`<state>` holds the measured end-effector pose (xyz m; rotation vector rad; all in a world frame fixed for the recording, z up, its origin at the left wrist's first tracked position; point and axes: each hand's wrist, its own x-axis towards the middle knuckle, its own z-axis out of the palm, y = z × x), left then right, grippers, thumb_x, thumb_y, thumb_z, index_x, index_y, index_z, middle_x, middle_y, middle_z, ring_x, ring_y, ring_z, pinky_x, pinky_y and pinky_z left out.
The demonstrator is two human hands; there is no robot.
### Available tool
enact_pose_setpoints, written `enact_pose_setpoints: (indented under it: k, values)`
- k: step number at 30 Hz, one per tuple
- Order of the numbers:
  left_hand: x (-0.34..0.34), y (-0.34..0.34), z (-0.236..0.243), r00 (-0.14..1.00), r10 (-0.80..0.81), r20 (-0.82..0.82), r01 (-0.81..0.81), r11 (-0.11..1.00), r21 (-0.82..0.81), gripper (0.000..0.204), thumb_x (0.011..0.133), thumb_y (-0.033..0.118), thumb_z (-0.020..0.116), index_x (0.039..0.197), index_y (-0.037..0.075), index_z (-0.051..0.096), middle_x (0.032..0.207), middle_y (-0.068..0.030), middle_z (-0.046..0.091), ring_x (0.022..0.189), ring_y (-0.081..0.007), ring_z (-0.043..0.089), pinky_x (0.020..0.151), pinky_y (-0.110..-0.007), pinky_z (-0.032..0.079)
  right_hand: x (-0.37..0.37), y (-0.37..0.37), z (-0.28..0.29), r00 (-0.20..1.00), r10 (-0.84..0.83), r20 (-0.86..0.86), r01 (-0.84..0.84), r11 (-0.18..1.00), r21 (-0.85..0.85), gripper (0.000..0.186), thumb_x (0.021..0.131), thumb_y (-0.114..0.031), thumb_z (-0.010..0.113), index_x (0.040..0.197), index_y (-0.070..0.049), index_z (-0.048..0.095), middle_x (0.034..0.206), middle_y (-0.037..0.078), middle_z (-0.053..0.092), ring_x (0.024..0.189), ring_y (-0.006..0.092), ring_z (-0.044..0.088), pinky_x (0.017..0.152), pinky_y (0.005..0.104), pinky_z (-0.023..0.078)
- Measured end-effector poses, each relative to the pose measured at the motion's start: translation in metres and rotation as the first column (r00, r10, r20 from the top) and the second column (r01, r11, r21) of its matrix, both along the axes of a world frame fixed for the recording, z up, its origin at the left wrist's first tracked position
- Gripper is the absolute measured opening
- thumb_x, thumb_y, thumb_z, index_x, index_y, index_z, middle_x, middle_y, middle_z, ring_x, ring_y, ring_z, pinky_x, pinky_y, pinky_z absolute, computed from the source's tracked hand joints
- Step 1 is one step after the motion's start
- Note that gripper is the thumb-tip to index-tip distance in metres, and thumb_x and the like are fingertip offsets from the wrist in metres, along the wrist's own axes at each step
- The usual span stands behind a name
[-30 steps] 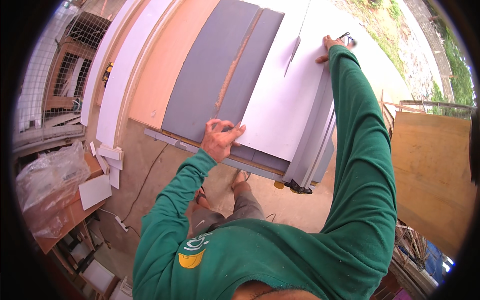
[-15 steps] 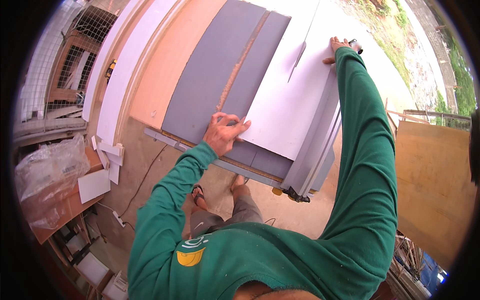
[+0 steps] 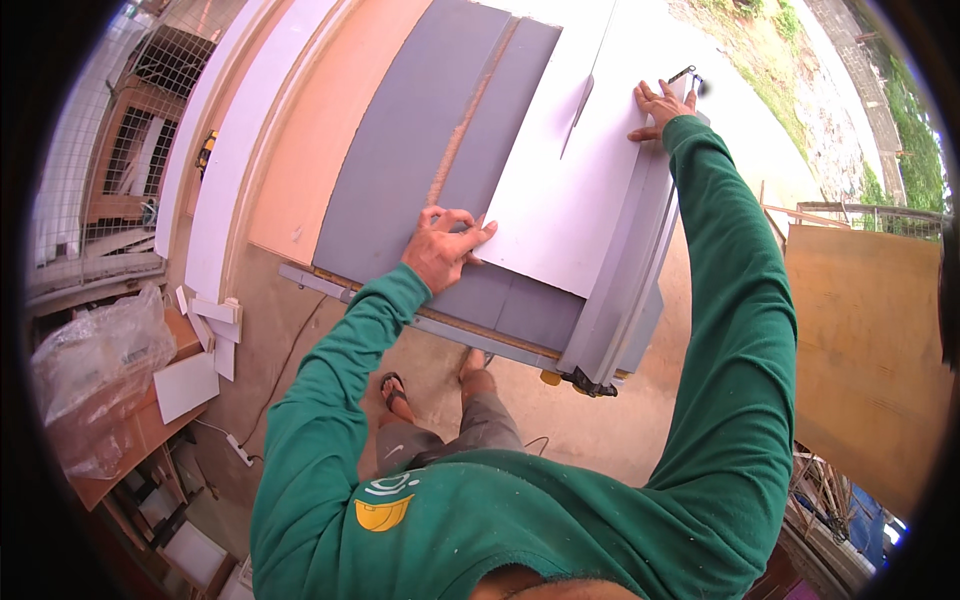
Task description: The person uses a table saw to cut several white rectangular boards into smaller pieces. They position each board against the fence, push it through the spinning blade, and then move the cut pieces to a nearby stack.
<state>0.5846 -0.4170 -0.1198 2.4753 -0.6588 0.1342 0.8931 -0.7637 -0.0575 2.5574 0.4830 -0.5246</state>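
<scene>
A flat white board [image 3: 550, 215] lies on the grey table saw [image 3: 390, 150]. The thin saw blade [image 3: 583, 105] stands up through a slit in the board, which runs on away from me. Along the board's right side is the long grey fence [image 3: 622, 265]. At the near left corner my left hand [image 3: 443, 248] has its fingers curled and its thumb over the board's edge, closed on it. Farther away, my right hand [image 3: 662, 110] rests with spread fingers on the board's right side by the fence, beyond the level of the blade's near end.
Long white panels [image 3: 245, 150] and a peach-coloured board [image 3: 335, 130] lie left of the saw. White offcuts [image 3: 215, 325] and a plastic-wrapped cardboard box [image 3: 105, 375] are lower left. A power cord [image 3: 270, 385] crosses the floor. A plywood sheet [image 3: 865, 350] stands at right.
The white board has slid slightly away from me along the fence, leaving more grey tabletop showing at its near edge. My left hand has followed it. The view has shifted a little.
</scene>
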Motion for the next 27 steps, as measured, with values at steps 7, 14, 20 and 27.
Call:
enact_pose_setpoints:
  k: [7,14,20,27]
  values:
    - [0.019,-0.003,-0.002,1.000,-0.002,0.031,0.003,1.000,-0.021,0.063,0.075,0.000,0.078,0.135,0.018,0.066,0.098,0.0003,0.069,0.111,-0.0162,0.056,0.101,-0.044,0.032,-0.025,0.015,0.006,0.996,-0.083,0.024,0.082,0.995,0.053,0.128,0.057,-0.080,0.078,0.159,-0.022,0.028,0.166,0.003,0.027,0.155,0.0249,0.016,0.120,0.0719,0.008]
    - [0.032,-0.004,-0.001,1.000,-0.003,0.026,0.004,1.000,-0.011,0.058,0.078,0.001,0.076,0.133,0.017,0.066,0.105,0.0001,0.071,0.112,-0.0160,0.056,0.102,-0.043,0.033,-0.017,0.017,0.001,0.991,-0.127,0.037,0.125,0.991,0.052,0.122,0.060,-0.073,0.081,0.160,-0.029,0.026,0.166,0.002,0.027,0.155,0.0252,0.017,0.122,0.0694,0.007]
    - [0.047,-0.008,-0.005,1.000,0.023,0.020,-0.023,0.999,-0.023,0.057,0.079,0.000,0.076,0.132,0.018,0.067,0.098,-0.0007,0.070,0.111,-0.0164,0.057,0.101,-0.044,0.033,-0.002,0.018,-0.001,0.986,-0.154,0.061,0.151,0.987,0.058,0.117,0.063,-0.070,0.082,0.159,-0.029,0.028,0.165,-0.001,0.028,0.155,0.0231,0.018,0.124,0.0652,0.008]
    - [0.062,-0.010,-0.005,0.999,0.035,0.035,-0.035,0.999,0.015,0.052,0.080,0.002,0.076,0.129,0.017,0.069,0.100,-0.0009,0.070,0.109,-0.0164,0.057,0.098,-0.040,0.035,-0.002,0.014,0.002,0.993,-0.121,0.011,0.120,0.991,0.059,0.120,0.061,-0.074,0.080,0.159,-0.027,0.029,0.165,0.000,0.028,0.155,0.0232,0.017,0.124,0.0651,0.007]
